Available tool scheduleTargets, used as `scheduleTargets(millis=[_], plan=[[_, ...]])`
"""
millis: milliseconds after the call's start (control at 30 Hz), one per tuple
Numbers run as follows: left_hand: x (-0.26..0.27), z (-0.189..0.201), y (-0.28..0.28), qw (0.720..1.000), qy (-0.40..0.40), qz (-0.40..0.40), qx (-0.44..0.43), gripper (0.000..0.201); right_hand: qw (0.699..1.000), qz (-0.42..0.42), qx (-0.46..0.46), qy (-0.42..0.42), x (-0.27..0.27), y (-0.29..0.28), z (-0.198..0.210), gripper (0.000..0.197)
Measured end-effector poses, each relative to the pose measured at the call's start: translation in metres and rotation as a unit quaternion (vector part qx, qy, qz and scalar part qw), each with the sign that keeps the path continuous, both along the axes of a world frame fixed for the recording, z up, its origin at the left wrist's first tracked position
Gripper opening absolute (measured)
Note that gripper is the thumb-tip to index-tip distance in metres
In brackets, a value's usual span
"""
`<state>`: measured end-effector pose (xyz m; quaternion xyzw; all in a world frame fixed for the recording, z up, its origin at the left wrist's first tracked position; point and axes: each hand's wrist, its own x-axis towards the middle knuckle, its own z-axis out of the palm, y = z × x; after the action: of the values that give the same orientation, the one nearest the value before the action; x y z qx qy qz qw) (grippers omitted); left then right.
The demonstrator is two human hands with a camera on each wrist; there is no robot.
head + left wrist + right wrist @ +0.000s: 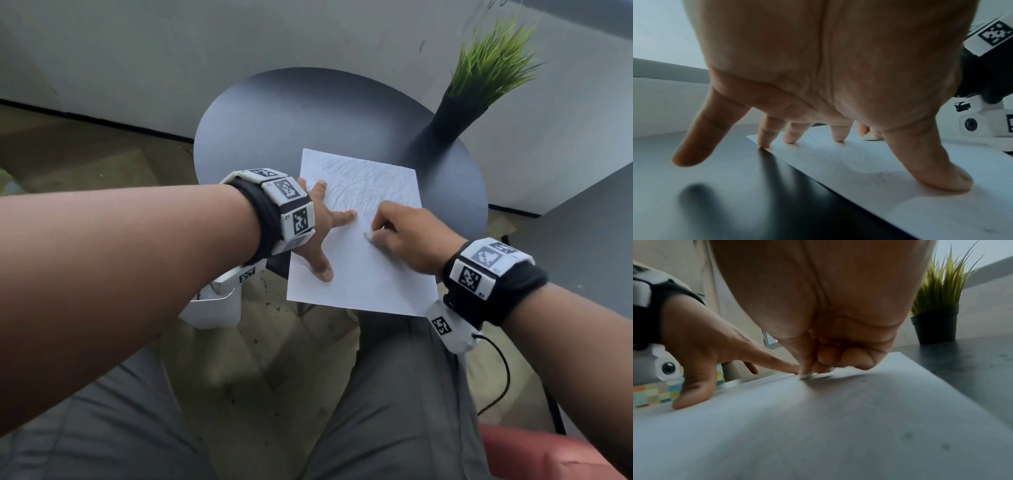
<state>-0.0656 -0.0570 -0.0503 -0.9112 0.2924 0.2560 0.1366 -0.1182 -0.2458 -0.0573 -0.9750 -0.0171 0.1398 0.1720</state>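
A white sheet of paper point(359, 274) lies on a round dark table point(291, 120), its upper half covered in grey pencil scribble. My left hand point(318, 222) presses the sheet's left side with spread, straight fingers point(838, 134) and thumb; the little finger hangs off the paper above the table. My right hand point(400, 233) is curled, pinching a small whitish eraser point(367, 236) against the middle of the paper. The eraser point(806, 377) shows under the fingertips in the right wrist view, close to my left hand's index finger, and again as the eraser point(870, 138) in the left wrist view.
A black pot with green grass-like leaves point(455, 113) stands at the table's back right. The paper's near edge overhangs the table above my lap. A white object point(215, 308) sits on the floor at left, a black cable point(503, 377) hangs from my right wrist.
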Motion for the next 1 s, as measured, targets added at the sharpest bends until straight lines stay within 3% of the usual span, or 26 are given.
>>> scheduleTargets(millis=[67, 167, 233, 333, 400, 500, 533, 567, 700, 767, 833, 900, 1000], plan=[[0.002, 0.001, -0.003, 1.0, 0.0, 0.0, 0.004, 0.122, 0.999, 0.032, -0.012, -0.017, -0.004, 0.006, -0.003, 0.01], [0.002, 0.001, -0.003, 1.0, 0.001, -0.002, 0.008, 0.122, 0.981, 0.195, 0.003, 0.015, -0.022, 0.024, -0.004, 0.008], [0.002, 0.001, -0.003, 1.0, 0.003, -0.003, 0.003, 0.121, 0.987, 0.157, 0.002, 0.031, -0.012, 0.013, 0.001, 0.009], [0.001, 0.001, -0.004, 1.0, -0.001, -0.001, 0.002, 0.122, 1.0, -0.02, -0.015, -0.005, 0.006, -0.011, 0.002, 0.01], [0.0, -0.001, -0.004, 1.0, -0.004, 0.001, -0.003, 0.123, 0.999, 0.007, -0.028, -0.023, -0.002, -0.004, -0.001, 0.011], [-0.002, -0.003, -0.002, 1.0, -0.005, 0.004, -0.006, 0.123, 0.981, 0.193, 0.011, 0.015, -0.027, 0.022, -0.002, 0.008], [-0.002, -0.002, -0.003, 1.0, -0.003, 0.005, -0.006, 0.124, 0.977, 0.211, 0.016, 0.034, -0.028, 0.022, -0.001, 0.009], [-0.002, -0.002, -0.004, 1.0, 0.0, 0.008, -0.007, 0.124, 0.98, 0.194, 0.012, 0.041, -0.023, 0.016, 0.001, 0.01], [0.0, 0.0, -0.007, 1.0, -0.001, 0.016, -0.006, 0.126, 0.999, -0.024, -0.021, -0.011, 0.003, -0.008, -0.003, 0.011], [0.0, -0.001, -0.007, 1.0, -0.004, 0.006, -0.013, 0.126, 0.999, 0.01, -0.029, -0.028, -0.004, -0.001, -0.005, 0.01], [0.001, -0.003, -0.007, 1.0, -0.01, -0.01, -0.017, 0.126, 0.99, 0.143, -0.002, -0.005, -0.02, 0.016, -0.003, 0.006], [0.002, -0.004, -0.008, 0.999, -0.013, -0.027, -0.021, 0.126, 0.978, 0.201, 0.026, 0.04, -0.027, 0.015, -0.001, 0.008], [0.003, -0.006, -0.009, 0.999, -0.014, -0.02, -0.027, 0.126, 0.998, 0.056, 0.01, 0.021, -0.006, -0.005, 0.001, 0.006]])
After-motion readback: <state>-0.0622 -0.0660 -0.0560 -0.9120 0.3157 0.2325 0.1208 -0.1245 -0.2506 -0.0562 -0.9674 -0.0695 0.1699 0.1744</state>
